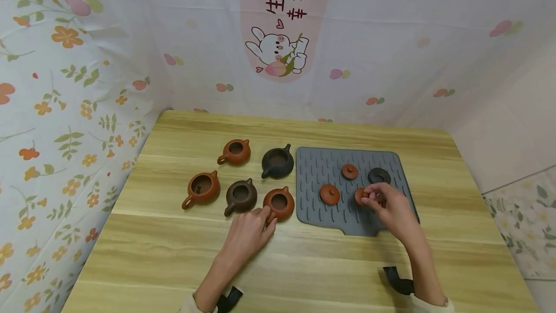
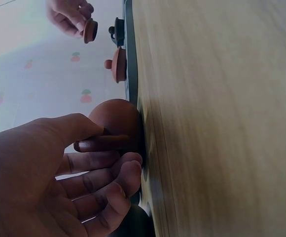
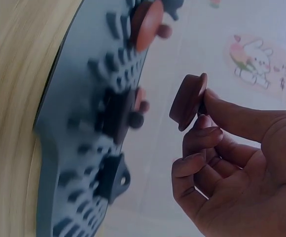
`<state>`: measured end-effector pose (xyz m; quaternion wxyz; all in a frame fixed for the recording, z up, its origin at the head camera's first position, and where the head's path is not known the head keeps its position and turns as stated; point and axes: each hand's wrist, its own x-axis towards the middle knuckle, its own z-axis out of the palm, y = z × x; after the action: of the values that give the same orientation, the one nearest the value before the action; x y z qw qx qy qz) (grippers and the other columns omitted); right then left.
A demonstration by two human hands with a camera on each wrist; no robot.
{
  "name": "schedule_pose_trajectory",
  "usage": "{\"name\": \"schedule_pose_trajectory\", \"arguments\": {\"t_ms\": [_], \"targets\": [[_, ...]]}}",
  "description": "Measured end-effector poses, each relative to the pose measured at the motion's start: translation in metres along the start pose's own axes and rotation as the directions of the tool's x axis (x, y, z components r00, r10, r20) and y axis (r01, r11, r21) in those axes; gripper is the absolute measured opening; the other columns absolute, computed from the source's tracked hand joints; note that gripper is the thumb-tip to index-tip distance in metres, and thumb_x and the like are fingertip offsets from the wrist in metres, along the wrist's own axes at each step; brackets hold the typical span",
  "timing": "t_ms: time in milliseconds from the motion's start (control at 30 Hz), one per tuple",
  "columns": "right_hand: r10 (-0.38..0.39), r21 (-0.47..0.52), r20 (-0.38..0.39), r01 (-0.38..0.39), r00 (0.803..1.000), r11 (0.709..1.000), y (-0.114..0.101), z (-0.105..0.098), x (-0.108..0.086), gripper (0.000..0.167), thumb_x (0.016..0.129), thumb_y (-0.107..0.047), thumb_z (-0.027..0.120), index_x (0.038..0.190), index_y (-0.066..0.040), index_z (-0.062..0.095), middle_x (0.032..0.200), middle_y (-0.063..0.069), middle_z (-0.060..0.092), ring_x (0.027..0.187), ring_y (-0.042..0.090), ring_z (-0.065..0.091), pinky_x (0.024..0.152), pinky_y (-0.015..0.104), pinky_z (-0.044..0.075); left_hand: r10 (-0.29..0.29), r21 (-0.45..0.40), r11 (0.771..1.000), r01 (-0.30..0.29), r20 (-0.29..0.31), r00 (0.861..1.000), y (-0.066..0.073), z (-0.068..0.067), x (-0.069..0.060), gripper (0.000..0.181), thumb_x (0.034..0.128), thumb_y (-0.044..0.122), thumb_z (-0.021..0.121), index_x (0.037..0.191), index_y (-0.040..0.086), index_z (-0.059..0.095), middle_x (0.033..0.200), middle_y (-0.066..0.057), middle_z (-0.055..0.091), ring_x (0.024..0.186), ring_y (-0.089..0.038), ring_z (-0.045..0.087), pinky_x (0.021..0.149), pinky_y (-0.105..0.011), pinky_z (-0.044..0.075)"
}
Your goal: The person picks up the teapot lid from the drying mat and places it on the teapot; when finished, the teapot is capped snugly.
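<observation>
Pale sleeves [image 1: 430,305] are showing along the bottom of the head view, cut off by its edge, with a curved black piece [image 1: 397,281] sitting by the right wrist. Left hand [image 1: 248,230] is pinching the handle of a reddish teapot [image 1: 284,210], which is standing upright on the table [image 1: 304,274]. From above, its fingers are covering most of that handle; the left wrist view is showing the thumb pressing on it and the other fingers bending beneath. A dark shape [image 2: 133,222] at that view's bottom edge is staying too dim to make out

Right hand [image 1: 391,204] is holding a small lid [image 3: 187,101] between thumb and fingertips, the remaining fingers curling inward. Its knob is mostly hiding in the grip; both wrist views are showing the lid tipped on edge, clear of the grey mat [image 1: 312,211], a gap the head view is leaving unclear

On the mat, two reddish lids [image 1: 330,194] are lying knob up. The right wrist view is revealing two dark lids, blurred, one with a round knob [image 3: 117,116], one with a pierced knob [image 3: 111,177]; the head view is clearly showing only one

Four other teapots [image 1: 241,204] are standing left of the mat, and beyond, a printed cloth [image 1: 391,62] is hanging, its lettering cut off above
</observation>
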<state>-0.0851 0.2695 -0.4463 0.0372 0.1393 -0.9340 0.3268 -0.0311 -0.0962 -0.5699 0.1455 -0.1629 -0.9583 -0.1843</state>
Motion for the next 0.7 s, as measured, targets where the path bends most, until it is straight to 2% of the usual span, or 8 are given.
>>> {"name": "schedule_pose_trajectory", "arguments": {"t_ms": [300,567,700], "targets": [[-0.008,0.048,0.055,0.005,0.998,0.999,-0.025,0.013,0.006,0.019,0.097,0.000,0.082,0.112,-0.001,0.071,0.093,0.004,0.066,0.077,0.006,0.053,0.063,0.025,0.046,-0.004,-0.008,1.000,0.004,-0.001,1.000,0.000,0.000,0.000,0.021,0.0988,0.030,0.078,0.092,0.019,0.061,0.069,0.007,0.053,0.052,-0.010,0.052,0.048,-0.026,0.033],[-0.052,0.079,0.084,0.045,0.995,0.996,-0.041,0.026,0.009,0.020,0.095,0.000,0.083,0.111,-0.003,0.071,0.092,0.002,0.066,0.077,0.008,0.056,0.065,0.025,0.048,-0.007,-0.008,1.000,0.007,-0.001,1.000,0.001,-0.001,-0.001,0.022,0.0996,0.030,0.078,0.091,0.019,0.060,0.069,0.008,0.052,0.052,-0.010,0.051,0.048,-0.026,0.032],[-0.049,0.088,0.115,0.038,0.992,0.995,-0.048,0.030,0.011,0.020,0.096,-0.002,0.083,0.111,-0.005,0.071,0.092,0.001,0.066,0.078,0.008,0.056,0.066,0.026,0.049,-0.009,-0.007,1.000,0.009,-0.001,1.000,0.001,-0.001,-0.001,0.023,0.1005,0.031,0.077,0.091,0.020,0.060,0.069,0.008,0.051,0.052,-0.009,0.050,0.048,-0.026,0.032]]}}
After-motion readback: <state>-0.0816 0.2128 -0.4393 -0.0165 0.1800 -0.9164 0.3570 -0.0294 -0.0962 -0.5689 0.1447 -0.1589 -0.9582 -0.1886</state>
